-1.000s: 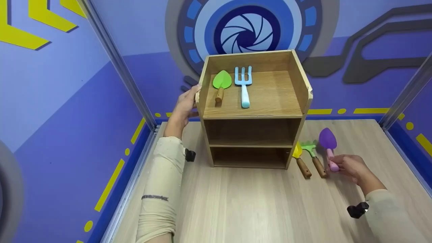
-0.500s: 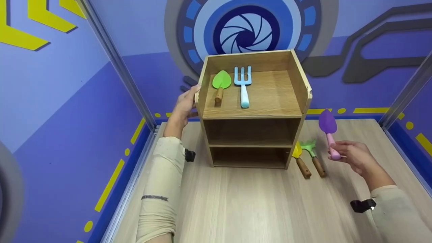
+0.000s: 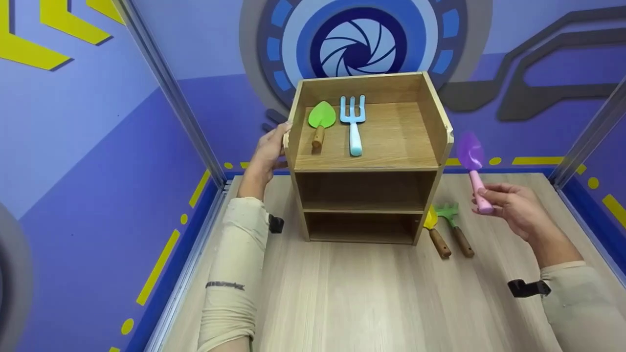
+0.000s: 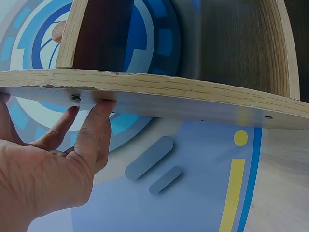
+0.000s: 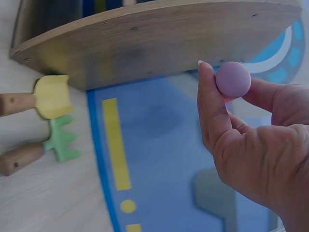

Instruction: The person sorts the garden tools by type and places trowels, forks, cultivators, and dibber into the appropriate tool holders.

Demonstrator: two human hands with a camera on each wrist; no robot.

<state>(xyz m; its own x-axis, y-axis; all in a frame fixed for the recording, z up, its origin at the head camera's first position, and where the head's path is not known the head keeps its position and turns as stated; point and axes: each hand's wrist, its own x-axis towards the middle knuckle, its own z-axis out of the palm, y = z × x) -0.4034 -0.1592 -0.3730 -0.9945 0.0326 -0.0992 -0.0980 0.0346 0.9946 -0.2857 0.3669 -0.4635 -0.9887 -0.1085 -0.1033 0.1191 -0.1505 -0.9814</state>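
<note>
My right hand (image 3: 521, 210) pinches the pink handle of a purple trowel (image 3: 471, 152), blade pointing up, beside the shelf's right side. In the right wrist view the round pink end of the trowel (image 5: 233, 79) shows between thumb and fingers. My left hand (image 3: 268, 151) rests its fingertips on the outer left side of a small wooden shelf (image 3: 367, 170); in the left wrist view these fingers (image 4: 94, 128) reach up to the panel. On the top board lie a green trowel (image 3: 321, 117) with a wooden handle and a light blue fork (image 3: 354, 124).
A yellow tool (image 3: 432, 219) and a green rake (image 3: 456, 226), both wooden-handled, lie on the table (image 3: 357, 293) by the shelf's lower right side. Two lower compartments open to the front. Blue printed walls (image 3: 215, 39) enclose the table behind and at both sides.
My right hand has raised the purple trowel off the table beside the rake, up and slightly rightward. The left hand and shelf have stayed in place.
</note>
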